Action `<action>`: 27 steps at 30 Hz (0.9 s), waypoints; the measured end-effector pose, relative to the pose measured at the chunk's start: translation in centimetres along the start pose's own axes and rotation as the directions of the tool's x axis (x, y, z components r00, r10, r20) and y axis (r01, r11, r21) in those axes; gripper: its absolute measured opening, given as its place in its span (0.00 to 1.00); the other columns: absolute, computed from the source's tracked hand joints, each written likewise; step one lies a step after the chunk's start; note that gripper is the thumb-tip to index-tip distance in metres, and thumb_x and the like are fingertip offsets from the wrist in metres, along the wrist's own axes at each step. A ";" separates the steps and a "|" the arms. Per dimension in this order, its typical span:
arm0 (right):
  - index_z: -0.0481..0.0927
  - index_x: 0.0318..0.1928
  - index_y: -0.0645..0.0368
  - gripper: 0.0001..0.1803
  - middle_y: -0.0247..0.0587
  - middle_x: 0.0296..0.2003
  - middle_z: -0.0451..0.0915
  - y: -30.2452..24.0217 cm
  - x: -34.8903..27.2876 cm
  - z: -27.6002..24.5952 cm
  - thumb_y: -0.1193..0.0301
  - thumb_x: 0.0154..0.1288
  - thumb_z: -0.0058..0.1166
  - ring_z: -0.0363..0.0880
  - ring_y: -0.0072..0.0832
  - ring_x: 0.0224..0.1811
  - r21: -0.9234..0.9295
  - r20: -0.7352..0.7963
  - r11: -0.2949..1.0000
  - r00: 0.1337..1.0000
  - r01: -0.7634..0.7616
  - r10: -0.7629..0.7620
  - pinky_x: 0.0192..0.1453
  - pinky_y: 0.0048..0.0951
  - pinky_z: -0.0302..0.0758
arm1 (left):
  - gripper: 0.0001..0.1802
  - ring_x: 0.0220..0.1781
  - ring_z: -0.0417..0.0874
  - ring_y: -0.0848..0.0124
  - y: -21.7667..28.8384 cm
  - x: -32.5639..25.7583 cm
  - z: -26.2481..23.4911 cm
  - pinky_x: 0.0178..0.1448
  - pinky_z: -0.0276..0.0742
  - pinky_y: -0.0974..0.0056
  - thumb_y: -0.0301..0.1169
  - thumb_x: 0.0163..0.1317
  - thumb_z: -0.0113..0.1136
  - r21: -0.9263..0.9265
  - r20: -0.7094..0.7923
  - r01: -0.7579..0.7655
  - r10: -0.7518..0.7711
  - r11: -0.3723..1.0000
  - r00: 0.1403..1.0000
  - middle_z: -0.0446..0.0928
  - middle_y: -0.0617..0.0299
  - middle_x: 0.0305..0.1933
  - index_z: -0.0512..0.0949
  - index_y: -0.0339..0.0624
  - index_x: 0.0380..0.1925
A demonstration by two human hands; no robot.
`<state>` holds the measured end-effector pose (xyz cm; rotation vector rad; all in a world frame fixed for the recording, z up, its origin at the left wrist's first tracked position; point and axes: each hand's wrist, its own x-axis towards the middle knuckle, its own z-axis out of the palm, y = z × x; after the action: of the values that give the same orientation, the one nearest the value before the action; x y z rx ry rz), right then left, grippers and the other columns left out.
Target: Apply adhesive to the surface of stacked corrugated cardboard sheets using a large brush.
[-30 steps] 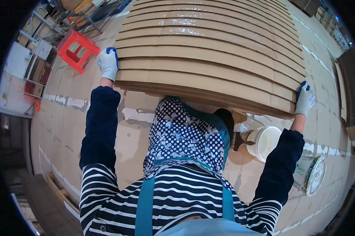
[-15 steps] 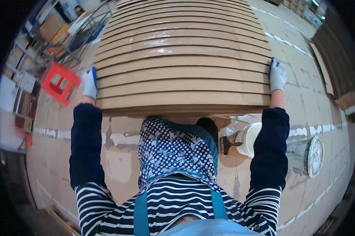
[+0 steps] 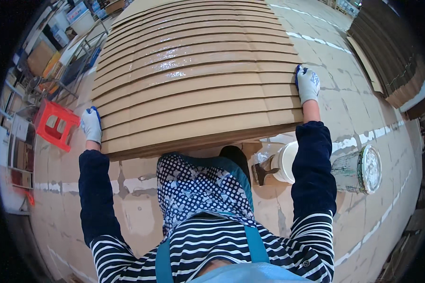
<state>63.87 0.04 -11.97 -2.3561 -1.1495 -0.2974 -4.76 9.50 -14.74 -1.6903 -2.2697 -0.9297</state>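
Before me lies a broad stack of brown cardboard sheets [image 3: 193, 101], fanned out so their near edges form overlapping steps. Wet-looking shiny patches show on the sheets toward the middle and far part. My left hand [image 3: 91, 125], in a white glove with blue on the finger side, is closed at the left edge of the stack near its front corner. My right hand [image 3: 308, 85], gloved the same way, grips the right edge a little farther back. The fingertips of both hands are partly hidden against the cardboard edges.
A red plastic stool [image 3: 57, 125] stands at left. Right of my legs are a white bucket [image 3: 286, 162], a wide brush [image 3: 262, 170] beside it, and a larger lidded pail [image 3: 358, 170]. A tall stack of dark cardboard [image 3: 387, 52] stands at far right. A metal-framed rack [image 3: 83, 56] is back left.
The view has turned and shifted, so the stack now appears tilted and farther left. Both hands stay at its side edges; the right sits farther back along its edge than the left.
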 end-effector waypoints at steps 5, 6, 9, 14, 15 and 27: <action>0.79 0.35 0.63 0.27 0.56 0.36 0.77 -0.4 0.5 -0.5 0.52 0.60 0.36 0.75 0.47 0.41 -0.006 0.006 0.999 0.999 0.032 -0.032 0.48 0.40 0.69 | 0.15 0.28 0.77 0.55 -3.3 4.1 -1.2 0.31 0.67 0.57 0.39 0.58 0.48 -0.139 0.047 -0.599 0.609 0.789 0.792 0.76 0.46 0.25 0.76 0.39 0.27; 0.79 0.35 0.63 0.27 0.56 0.36 0.77 -0.7 0.7 -0.4 0.52 0.60 0.36 0.75 0.47 0.41 0.010 0.034 0.997 0.997 0.076 -0.076 0.48 0.40 0.69 | 0.14 0.27 0.76 0.55 -3.3 4.9 -0.8 0.31 0.68 0.58 0.38 0.59 0.47 -0.431 0.073 -0.326 0.393 0.841 0.917 0.76 0.46 0.25 0.76 0.39 0.28; 0.79 0.35 0.63 0.27 0.55 0.35 0.77 -1.4 1.4 0.3 0.50 0.60 0.38 0.75 0.46 0.41 0.101 -0.102 0.983 0.984 0.156 -0.145 0.47 0.41 0.68 | 0.16 0.33 0.77 0.61 -2.4 6.0 1.3 0.40 0.69 0.61 0.37 0.61 0.44 -0.804 0.208 0.114 0.097 0.583 0.973 0.77 0.48 0.31 0.75 0.37 0.35; 0.78 0.37 0.64 0.28 0.57 0.35 0.77 -1.3 2.0 1.3 0.50 0.61 0.37 0.75 0.47 0.42 0.086 -0.024 0.987 0.991 0.132 -0.131 0.47 0.42 0.68 | 0.21 0.40 0.78 0.62 -0.3 4.6 2.0 0.46 0.68 0.62 0.42 0.61 0.44 -0.117 0.044 -0.219 0.226 0.969 0.973 0.78 0.48 0.36 0.76 0.35 0.38; 0.78 0.37 0.64 0.28 0.57 0.35 0.77 -1.1 2.2 1.4 0.50 0.61 0.38 0.75 0.47 0.42 0.078 -0.015 0.991 0.994 0.109 -0.109 0.47 0.42 0.68 | 0.20 0.35 0.77 0.61 0.2 4.0 1.7 0.41 0.68 0.61 0.42 0.60 0.45 -0.126 -0.028 -0.167 0.165 0.978 0.986 0.78 0.48 0.32 0.76 0.36 0.34; 0.78 0.35 0.64 0.27 0.56 0.36 0.77 -1.0 3.1 1.5 0.50 0.60 0.39 0.74 0.47 0.42 0.043 0.006 0.998 0.999 0.038 -0.038 0.47 0.41 0.68 | 0.17 0.27 0.77 0.53 4.0 2.6 0.0 0.29 0.65 0.54 0.41 0.53 0.48 -0.147 -0.045 0.062 -0.069 0.987 0.997 0.76 0.45 0.27 0.77 0.37 0.22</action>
<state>64.97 3.47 -11.66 -2.3022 -1.1930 -0.2748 -2.05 12.26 -11.96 -1.6358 -2.2880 -1.1657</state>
